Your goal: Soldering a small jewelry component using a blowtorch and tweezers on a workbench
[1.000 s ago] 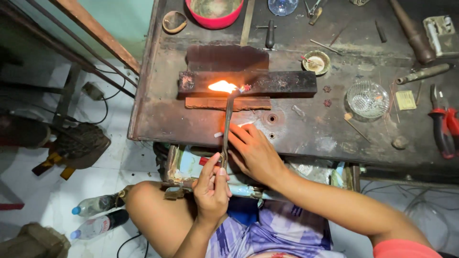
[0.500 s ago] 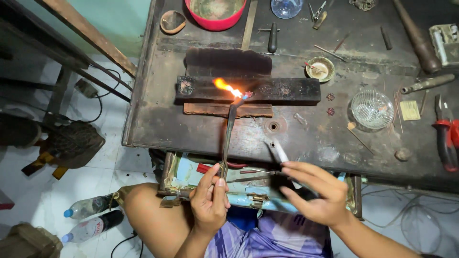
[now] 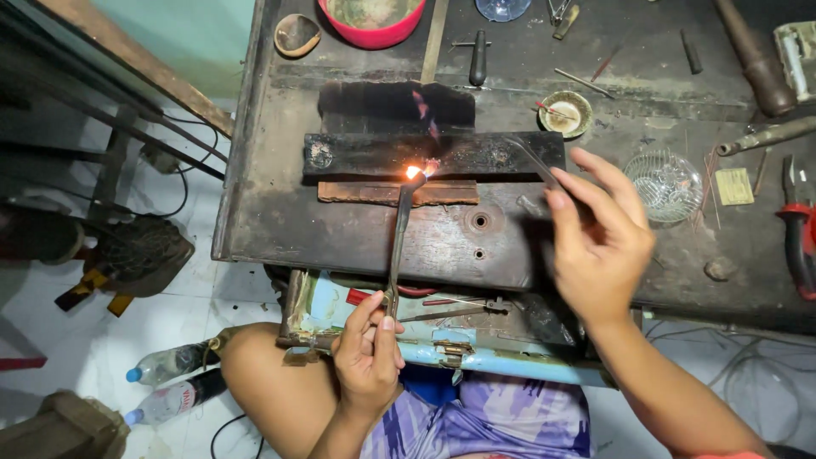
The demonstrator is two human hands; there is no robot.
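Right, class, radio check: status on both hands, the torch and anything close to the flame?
Left hand grips torch. Flame burning at charred block. Right hand holds tweezers over block, beside flame.

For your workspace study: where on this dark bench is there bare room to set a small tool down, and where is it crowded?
Bare patches: the bench left of the charred block, and the strip in front of the torch flame, left of the right hand. Crowded: the back edge around the red bowl and the right side by the glass dish and pliers.
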